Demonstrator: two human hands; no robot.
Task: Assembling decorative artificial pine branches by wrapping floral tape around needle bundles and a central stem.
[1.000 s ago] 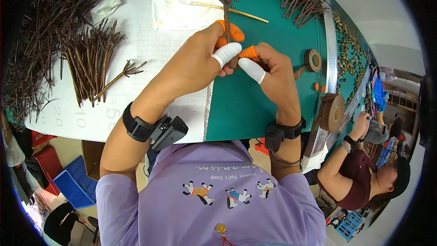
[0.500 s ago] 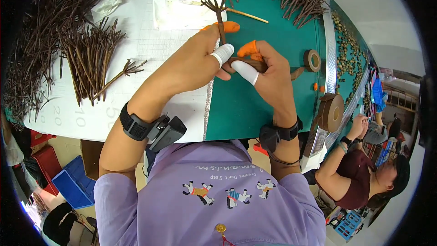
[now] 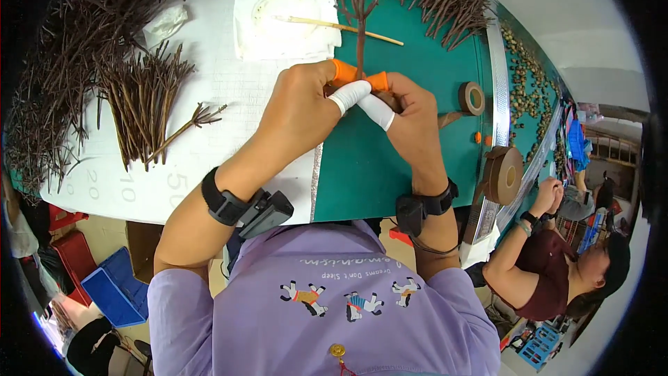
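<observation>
My left hand (image 3: 300,104) and my right hand (image 3: 417,118) meet over the green mat, thumb tips nearly touching. Both wear orange finger covers and white wraps on the thumbs. Between them stands a brown branched stem (image 3: 360,45), its forked top pointing away from me and its lower end hidden by the fingers. My left hand pinches that stem. Closed fingers of my right hand press at the stem's base, with a band of brown tape (image 3: 394,102) partly showing in the palm. Just right of that hand, a small roll of brown tape (image 3: 472,98) has a loose strip.
A bundle of brown stems (image 3: 142,108) and one single stem (image 3: 188,129) lie on the white gridded sheet. Larger heaps line the far side. A thin stick (image 3: 341,26) crosses a white pad (image 3: 254,35). Another tape roll (image 3: 508,175) sits by the metal edge; a co-worker (image 3: 536,264) is at right.
The stem has shifted right and stands more upright. My hands have come together, the left moving right and the right thumb now meeting the left at the stem's base.
</observation>
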